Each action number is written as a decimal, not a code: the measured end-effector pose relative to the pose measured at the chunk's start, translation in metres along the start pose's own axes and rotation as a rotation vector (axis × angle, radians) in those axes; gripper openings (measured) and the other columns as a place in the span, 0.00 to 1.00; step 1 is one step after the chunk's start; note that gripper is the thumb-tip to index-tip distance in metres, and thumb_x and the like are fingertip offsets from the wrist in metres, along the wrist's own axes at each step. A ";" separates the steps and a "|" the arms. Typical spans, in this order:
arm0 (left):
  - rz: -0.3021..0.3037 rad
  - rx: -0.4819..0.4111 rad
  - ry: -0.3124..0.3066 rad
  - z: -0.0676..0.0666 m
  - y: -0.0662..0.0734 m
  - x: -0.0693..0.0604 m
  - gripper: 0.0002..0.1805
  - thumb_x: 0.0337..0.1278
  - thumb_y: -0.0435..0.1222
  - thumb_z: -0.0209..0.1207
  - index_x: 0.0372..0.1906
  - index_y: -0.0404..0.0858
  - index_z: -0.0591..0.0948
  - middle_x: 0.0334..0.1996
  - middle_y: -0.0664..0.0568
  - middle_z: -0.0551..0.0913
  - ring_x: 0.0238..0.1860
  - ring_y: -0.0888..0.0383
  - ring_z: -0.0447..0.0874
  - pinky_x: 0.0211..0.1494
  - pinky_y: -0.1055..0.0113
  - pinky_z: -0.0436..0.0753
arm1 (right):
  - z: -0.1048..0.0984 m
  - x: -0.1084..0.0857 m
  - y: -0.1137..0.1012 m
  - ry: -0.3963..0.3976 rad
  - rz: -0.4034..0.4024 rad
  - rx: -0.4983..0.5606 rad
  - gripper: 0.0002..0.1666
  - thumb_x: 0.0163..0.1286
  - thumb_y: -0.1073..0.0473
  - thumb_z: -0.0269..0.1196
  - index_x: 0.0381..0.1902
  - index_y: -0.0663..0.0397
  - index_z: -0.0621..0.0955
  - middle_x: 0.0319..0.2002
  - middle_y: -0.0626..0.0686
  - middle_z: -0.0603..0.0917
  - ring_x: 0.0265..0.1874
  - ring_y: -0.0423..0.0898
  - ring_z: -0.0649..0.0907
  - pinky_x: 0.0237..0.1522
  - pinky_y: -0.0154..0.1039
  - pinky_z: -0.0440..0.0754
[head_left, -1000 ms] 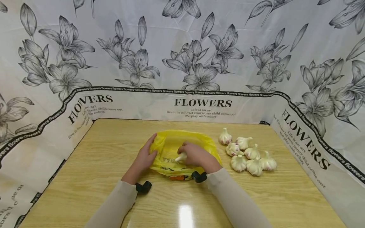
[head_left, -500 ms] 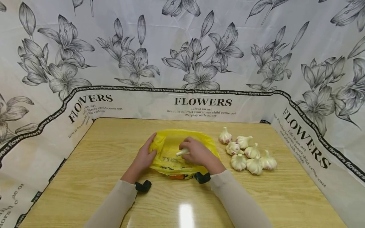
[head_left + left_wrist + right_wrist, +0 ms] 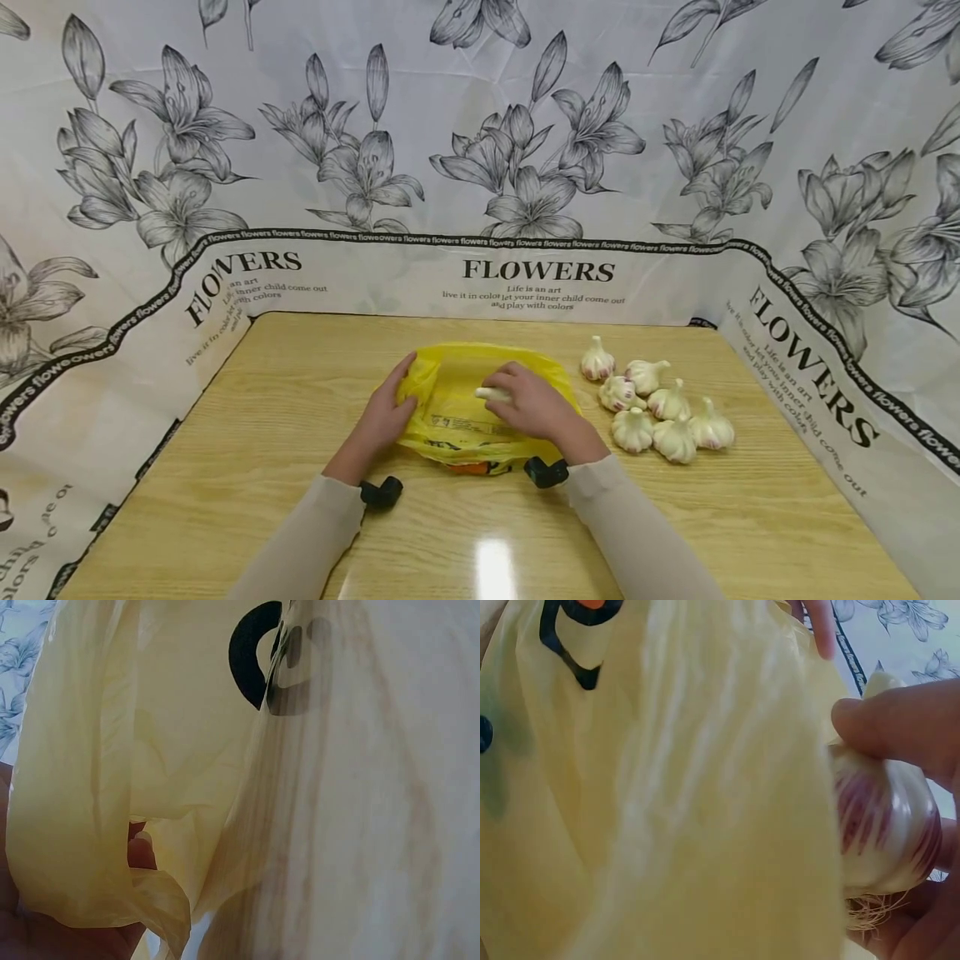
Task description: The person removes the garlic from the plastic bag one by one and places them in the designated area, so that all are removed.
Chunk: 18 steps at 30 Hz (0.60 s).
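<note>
A yellow plastic bag (image 3: 459, 385) lies on the table with its wide mouth facing up. My left hand (image 3: 384, 410) grips the bag's left rim; in the left wrist view a fingertip (image 3: 141, 851) shows beside the folded plastic. Over the bag's mouth, my right hand (image 3: 536, 404) holds a garlic bulb, its pale stem (image 3: 491, 393) pointing left. The right wrist view shows this garlic bulb (image 3: 889, 821) close up, purple-streaked with stringy roots, pinched between thumb and fingers beside the bag's wall. The bottom of the bag is hidden.
Several loose garlic bulbs (image 3: 669, 404) sit in a cluster to the right of the bag. The wooden table (image 3: 285, 375) is enclosed at the back and sides by white flower-printed cloth (image 3: 390, 279).
My right hand has shifted slightly up and to the right with the garlic bulb, still over the bag's mouth. My left hand keeps its hold on the rim.
</note>
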<state>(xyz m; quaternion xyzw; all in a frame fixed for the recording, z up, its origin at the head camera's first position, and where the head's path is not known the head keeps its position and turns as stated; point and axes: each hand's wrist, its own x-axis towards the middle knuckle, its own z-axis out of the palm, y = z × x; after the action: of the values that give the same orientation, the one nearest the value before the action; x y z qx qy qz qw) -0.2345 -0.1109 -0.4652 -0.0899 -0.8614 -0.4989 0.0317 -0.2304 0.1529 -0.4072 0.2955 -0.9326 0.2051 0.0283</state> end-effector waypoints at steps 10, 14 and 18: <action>-0.007 0.009 -0.005 0.003 -0.002 0.001 0.38 0.65 0.33 0.49 0.77 0.57 0.52 0.73 0.44 0.61 0.72 0.45 0.62 0.72 0.46 0.64 | -0.014 -0.011 0.012 0.127 -0.021 0.041 0.12 0.65 0.53 0.65 0.47 0.42 0.84 0.57 0.54 0.78 0.53 0.55 0.80 0.53 0.52 0.79; -0.005 0.007 -0.003 0.002 -0.001 0.000 0.38 0.66 0.33 0.50 0.77 0.56 0.52 0.73 0.44 0.61 0.72 0.45 0.62 0.71 0.46 0.64 | -0.021 -0.015 0.019 0.145 0.012 0.080 0.12 0.66 0.53 0.65 0.47 0.42 0.84 0.58 0.55 0.78 0.52 0.55 0.80 0.52 0.53 0.80; -0.014 0.016 -0.005 0.001 -0.001 0.000 0.39 0.66 0.33 0.49 0.77 0.59 0.51 0.73 0.45 0.61 0.72 0.45 0.62 0.72 0.46 0.64 | -0.029 -0.018 0.025 0.170 0.047 0.097 0.13 0.66 0.52 0.65 0.48 0.43 0.84 0.61 0.56 0.77 0.54 0.57 0.80 0.51 0.55 0.80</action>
<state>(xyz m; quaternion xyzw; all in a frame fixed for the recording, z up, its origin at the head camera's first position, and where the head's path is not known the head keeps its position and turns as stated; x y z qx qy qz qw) -0.2348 -0.1107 -0.4660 -0.0849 -0.8661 -0.4919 0.0267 -0.2317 0.1931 -0.3931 0.2562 -0.9224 0.2751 0.0884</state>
